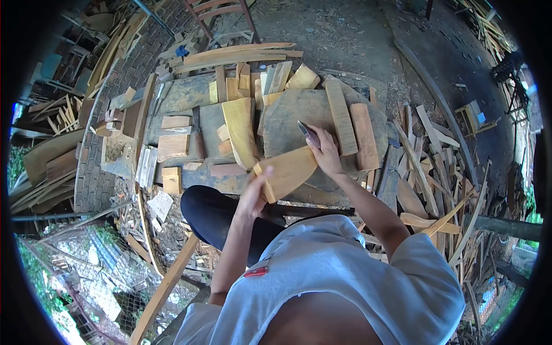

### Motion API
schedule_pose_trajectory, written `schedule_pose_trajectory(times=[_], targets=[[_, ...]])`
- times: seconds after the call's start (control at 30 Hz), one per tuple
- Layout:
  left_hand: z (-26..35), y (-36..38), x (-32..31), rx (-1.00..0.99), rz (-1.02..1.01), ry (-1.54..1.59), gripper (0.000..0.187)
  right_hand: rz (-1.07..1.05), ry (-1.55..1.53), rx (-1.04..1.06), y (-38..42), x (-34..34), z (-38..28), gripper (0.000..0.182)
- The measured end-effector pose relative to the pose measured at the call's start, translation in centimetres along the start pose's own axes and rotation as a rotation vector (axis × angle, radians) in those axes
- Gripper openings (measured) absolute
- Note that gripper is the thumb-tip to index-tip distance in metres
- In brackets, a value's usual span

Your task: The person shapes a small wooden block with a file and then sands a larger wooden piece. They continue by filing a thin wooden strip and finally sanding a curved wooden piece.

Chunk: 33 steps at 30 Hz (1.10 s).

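Observation:
A light wooden piece [290,172] with a curved edge is held over the front of the workbench. My left hand [253,192] grips its left end, slightly blurred. At its upper right corner, my right hand [326,152] is closed round a small dark tool with a pointed tip [305,130], which sticks up and to the left; what tool it is I cannot tell. That hand also touches the wood's edge. Behind the held piece lies a rounded dark board [293,115]. A yellowish curved block [240,129] stands just left of the board.
Two long blocks [341,118] [364,137] lie on the right of the bench. Small offcuts [173,146] and a dark-handled tool [198,138] lie on the left. Scrap wood [431,167] is heaped at the right. A chair [221,14] stands beyond the bench.

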<state>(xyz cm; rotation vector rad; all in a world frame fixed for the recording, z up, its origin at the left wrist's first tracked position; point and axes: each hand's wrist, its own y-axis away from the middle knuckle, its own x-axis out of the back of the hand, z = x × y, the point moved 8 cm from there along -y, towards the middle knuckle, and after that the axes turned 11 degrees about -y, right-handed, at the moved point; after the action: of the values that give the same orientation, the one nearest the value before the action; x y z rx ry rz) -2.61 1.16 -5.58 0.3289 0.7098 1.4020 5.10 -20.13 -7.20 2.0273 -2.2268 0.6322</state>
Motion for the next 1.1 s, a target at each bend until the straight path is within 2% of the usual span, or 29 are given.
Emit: schedule_pose_trajectory(times=[0.03, 0.1, 0.13, 0.17, 0.2, 0.27, 0.33, 0.37, 0.4, 0.47, 0.53, 0.6, 0.63, 0.73, 0.77, 0.8, 0.87, 0.9, 0.93, 1.0, 1.07, 1.1], targets=[[-0.8, -0.2, 0.3, 0.002, 0.009, 0.007, 0.057, -0.031, 0.024, -0.003, 0.4, 0.0, -0.5, 0.042], [0.2, -0.3, -0.4, -0.15, -0.012, -0.077, 0.059, -0.056, 0.05, -0.002, 0.3, 0.4, -1.2, 0.041], [0.7, -0.3, -1.0, -0.154, -0.018, -0.08, 0.059, -0.046, 0.161, 0.12, 0.0, 0.6, -2.4, 0.04], [1.8, 0.5, -1.3, -0.271, 0.012, -0.139, 0.062, -0.04, 0.269, 0.233, 0.3, 0.6, -3.6, 0.039], [3.4, 1.7, -1.9, -0.384, 0.043, -0.2, 0.065, -0.039, 0.266, 0.222, -0.1, 0.8, -4.1, 0.039], [4.3, 1.9, -1.8, -0.399, 0.12, -0.223, 0.061, 0.047, 0.151, 0.245, -2.1, 1.5, -5.5, 0.035], [4.8, 1.3, -2.4, -0.437, 0.137, -0.509, 0.059, 0.063, 0.077, 0.204, -2.3, 0.2, -4.0, 0.029], [4.1, 0.4, -2.7, -0.484, 0.106, -0.593, 0.051, -0.001, 0.066, 0.046, -1.7, -1.1, -2.5, 0.028], [3.5, 0.2, -2.6, -0.493, 0.111, -0.603, 0.051, -0.056, 0.052, -0.112, -0.9, -2.4, -1.5, 0.028], [4.0, 1.0, -3.1, -0.686, 0.215, -0.998, 0.042, -0.066, -0.11, -0.077, 0.9, -2.6, -6.9, 0.031], [3.3, 1.4, -3.1, -0.6, 0.189, -0.892, 0.036, -0.163, -0.291, 0.05, 2.8, -2.6, -12.2, 0.03], [1.6, -0.2, -1.4, -0.506, 0.084, -0.65, 0.032, -0.164, -0.273, 0.367, 3.7, -2.3, -14.6, 0.031], [1.5, 0.0, -1.2, -0.427, 0.159, -0.693, 0.032, -0.158, -0.267, 0.364, 3.3, -2.0, -13.3, 0.031], [2.3, 1.0, -3.0, -0.472, 0.197, -0.846, 0.022, -0.106, -0.044, -0.104, 0.3, -1.7, -2.0, 0.029], [3.2, 1.7, -3.9, -0.665, 0.253, -0.945, 0.022, -0.079, -0.068, -0.121, 0.4, -1.6, -2.1, 0.029], [3.4, 1.6, -3.8, -0.672, 0.247, -0.955, 0.022, -0.042, -0.092, -0.135, 0.3, -1.4, -2.8, 0.029], [2.8, 0.8, -2.9, -0.543, 0.159, -0.6, 0.03, -0.083, -0.172, 0.024, 2.8, -2.2, -9.5, 0.03], [0.3, -0.5, 0.0, -0.416, 0.199, -0.598, 0.021, -0.144, -0.276, 0.143, 4.3, -2.7, -12.0, 0.036], [0.6, -0.4, -0.1, -0.481, 0.198, -0.458, 0.01, -0.228, -0.269, 0.244, 5.1, -3.0, -13.4, 0.043], [0.8, 0.2, -0.7, -0.472, 0.18, -0.481, 0.015, -0.253, -0.179, 0.237, 4.5, -2.6, -10.9, 0.041], [1.0, 0.6, -1.6, -0.454, 0.17, -0.541, 0.017, -0.177, -0.054, -0.067, 1.4, -2.2, -4.3, 0.037], [0.9, 0.7, -2.0, -0.441, 0.149, -0.609, 0.019, -0.124, -0.046, -0.154, 0.2, -1.6, -2.8, 0.034]])
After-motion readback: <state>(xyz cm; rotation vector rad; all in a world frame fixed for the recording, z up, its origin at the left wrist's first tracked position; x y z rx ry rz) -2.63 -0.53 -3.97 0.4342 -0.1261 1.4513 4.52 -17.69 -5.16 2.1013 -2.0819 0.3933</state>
